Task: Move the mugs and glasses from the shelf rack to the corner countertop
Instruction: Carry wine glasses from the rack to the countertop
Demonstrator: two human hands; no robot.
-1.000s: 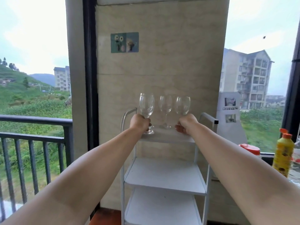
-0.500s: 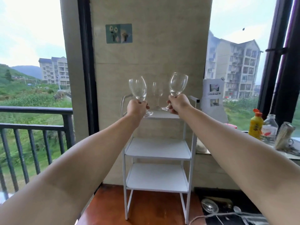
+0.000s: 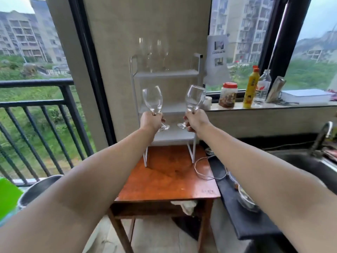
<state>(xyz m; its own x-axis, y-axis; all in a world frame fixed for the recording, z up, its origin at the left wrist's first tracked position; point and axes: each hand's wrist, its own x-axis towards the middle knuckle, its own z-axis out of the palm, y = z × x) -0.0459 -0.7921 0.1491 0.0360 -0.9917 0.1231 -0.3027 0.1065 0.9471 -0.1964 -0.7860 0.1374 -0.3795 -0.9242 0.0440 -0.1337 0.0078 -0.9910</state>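
My left hand grips the stem of a clear wine glass, held upright in front of the white shelf rack. A second wine glass, tilted slightly right, is gripped by its stem in my right hand. Both glasses are off the rack, level with its middle shelf. On the rack's top shelf a blurred glass still stands; motion blur hides how many there are. The dark countertop runs along the right.
The rack stands on a small wooden table with a white cord. A jar, yellow bottle and clear bottle line the window ledge. A sink and tap sit right. A balcony railing is left.
Both hands lifted a glass each from the top shelf and drew them down and back toward me. The camera view tilted downward, showing the table and counter.
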